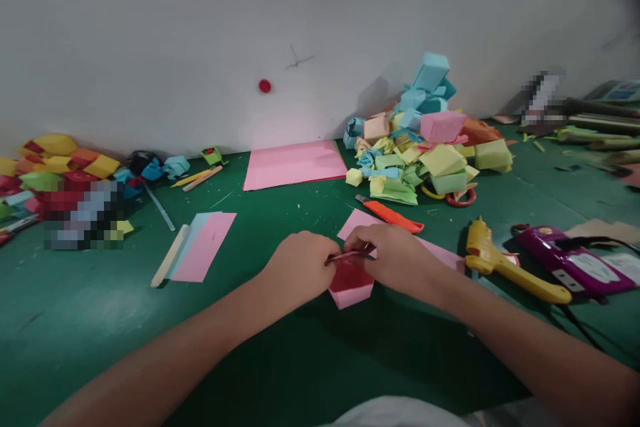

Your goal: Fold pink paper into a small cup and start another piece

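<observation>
A small folded paper box [351, 295], pink outside and red inside, is between my two hands above the green table. My left hand [305, 263] pinches the left end of its far edge. At the right end of that edge, my right hand [393, 250] grips with thumb and fingers pressed together. Both sets of fingertips partly hide the paper. Behind my right hand lies a pink paper strip [443, 255], partly covered by it. Just beyond is an orange utility knife [393, 215].
Right of my hands lie a yellow glue gun [500, 263] and a purple device [575, 260] with a black cord. A heap of folded paper pieces [443, 160] stands at the back. Pink sheets [295, 165] lean by the wall. On the left are paper strips [205, 247] and colourful paper shapes [60, 160].
</observation>
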The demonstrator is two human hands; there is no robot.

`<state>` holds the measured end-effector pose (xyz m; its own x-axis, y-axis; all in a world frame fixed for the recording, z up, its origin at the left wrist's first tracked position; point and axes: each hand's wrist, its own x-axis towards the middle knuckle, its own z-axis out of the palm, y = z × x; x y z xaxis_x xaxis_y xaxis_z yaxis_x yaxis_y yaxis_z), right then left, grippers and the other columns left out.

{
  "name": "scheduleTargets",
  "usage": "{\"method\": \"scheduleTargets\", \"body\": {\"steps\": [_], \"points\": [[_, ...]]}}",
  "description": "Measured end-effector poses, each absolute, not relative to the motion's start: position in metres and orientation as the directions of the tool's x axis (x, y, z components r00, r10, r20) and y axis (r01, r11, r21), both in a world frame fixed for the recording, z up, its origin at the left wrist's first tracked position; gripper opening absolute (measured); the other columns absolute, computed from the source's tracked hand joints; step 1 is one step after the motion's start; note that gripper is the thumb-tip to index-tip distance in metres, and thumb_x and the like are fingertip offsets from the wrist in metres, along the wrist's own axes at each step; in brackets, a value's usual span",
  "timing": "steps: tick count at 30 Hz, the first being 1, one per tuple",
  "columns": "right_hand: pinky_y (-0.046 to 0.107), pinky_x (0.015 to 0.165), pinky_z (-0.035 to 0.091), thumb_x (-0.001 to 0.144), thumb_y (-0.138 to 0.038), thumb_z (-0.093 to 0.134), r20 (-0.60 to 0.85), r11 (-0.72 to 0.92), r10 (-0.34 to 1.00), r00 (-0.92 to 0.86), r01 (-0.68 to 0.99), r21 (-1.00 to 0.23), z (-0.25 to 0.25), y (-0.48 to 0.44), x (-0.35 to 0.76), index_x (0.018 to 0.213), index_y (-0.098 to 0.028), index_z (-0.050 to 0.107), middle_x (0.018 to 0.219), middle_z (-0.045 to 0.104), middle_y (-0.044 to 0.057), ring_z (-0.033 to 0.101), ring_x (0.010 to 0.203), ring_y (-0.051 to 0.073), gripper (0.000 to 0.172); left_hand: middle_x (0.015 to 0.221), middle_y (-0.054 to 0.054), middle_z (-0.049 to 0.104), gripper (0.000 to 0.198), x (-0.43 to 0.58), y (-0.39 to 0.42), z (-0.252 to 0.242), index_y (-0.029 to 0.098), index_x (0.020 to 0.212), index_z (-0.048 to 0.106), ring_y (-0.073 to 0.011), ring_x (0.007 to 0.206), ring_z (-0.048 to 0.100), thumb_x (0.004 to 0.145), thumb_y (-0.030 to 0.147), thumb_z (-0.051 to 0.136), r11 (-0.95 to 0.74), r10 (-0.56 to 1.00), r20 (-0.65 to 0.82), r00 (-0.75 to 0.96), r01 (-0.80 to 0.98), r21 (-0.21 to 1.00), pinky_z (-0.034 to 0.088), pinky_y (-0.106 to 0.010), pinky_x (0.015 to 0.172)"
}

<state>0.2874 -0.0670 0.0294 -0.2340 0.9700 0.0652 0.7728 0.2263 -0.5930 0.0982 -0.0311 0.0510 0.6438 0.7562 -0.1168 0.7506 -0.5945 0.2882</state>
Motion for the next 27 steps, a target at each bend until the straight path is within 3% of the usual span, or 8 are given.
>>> {"method": "scheduleTargets", "body": {"steps": [4, 8, 14, 21, 27], "points": [[0.029, 0.066, 0.039, 0.079, -0.013, 0.062, 0.056, 0.274, 0.959, -0.277, 0.866, -0.418, 0.038, -0.072, 0.284, 0.087, -0.023, 0.076, 0.089, 0.075, 0.004, 0.064, 0.083, 0.021, 0.019, 0.069, -0.004, 0.070, 0.024, 0.098, -0.034, 0.059, 0.021, 0.068, 0.069, -0.0206, 0.066, 0.064, 0.083, 0.015, 0.052, -0.639, 0.728, -0.157, 0.667, 0.744, 0.198, 0.031, -0.029, 0.055], [0.029, 0.065, 0.036, 0.073, -0.005, 0.059, 0.085, 0.349, 0.936, -0.341, 0.874, -0.338, 0.037, -0.077, 0.283, 0.081, -0.022, 0.073, 0.088, 0.074, 0.005, 0.063, 0.084, 0.021, 0.023, 0.076, -0.007, 0.073, 0.022, 0.103, -0.041, 0.068, 0.021, 0.074, 0.071, -0.0245, 0.074, 0.069, 0.082, 0.012, 0.053, -0.643, 0.734, -0.217, 0.644, 0.761, 0.085, 0.040, -0.029, 0.058], [0.030, 0.063, 0.033, 0.069, -0.002, 0.057, 0.111, 0.421, 0.907, -0.407, 0.850, -0.317, 0.035, -0.078, 0.283, 0.076, -0.020, 0.069, 0.085, 0.073, 0.005, 0.063, 0.084, 0.020, 0.023, 0.090, -0.011, 0.074, 0.021, 0.116, -0.050, 0.079, 0.019, 0.087, 0.073, -0.0304, 0.088, 0.072, 0.079, 0.006, 0.059, -0.618, 0.744, -0.344, 0.573, 0.786, -0.027, 0.051, -0.034, 0.069], [0.031, 0.068, 0.038, 0.073, -0.009, 0.061, 0.111, 0.423, 0.906, -0.409, 0.851, -0.311, 0.036, -0.075, 0.283, 0.085, -0.021, 0.072, 0.091, 0.075, 0.005, 0.064, 0.092, 0.023, 0.020, 0.085, -0.011, 0.074, 0.018, 0.120, -0.046, 0.082, 0.019, 0.085, 0.072, -0.0319, 0.086, 0.072, 0.082, 0.009, 0.057, -0.625, 0.740, -0.346, 0.576, 0.780, -0.037, 0.052, -0.035, 0.067], [0.031, 0.069, 0.037, 0.072, -0.004, 0.056, 0.100, 0.443, 0.896, -0.434, 0.850, -0.285, 0.035, -0.077, 0.283, 0.074, -0.020, 0.069, 0.085, 0.074, 0.003, 0.063, 0.090, 0.021, 0.021, 0.089, -0.012, 0.075, 0.017, 0.119, -0.048, 0.083, 0.018, 0.085, 0.073, -0.0305, 0.085, 0.072, 0.084, 0.016, 0.057, -0.638, 0.731, -0.338, 0.592, 0.769, -0.033, 0.052, -0.034, 0.066]]}}
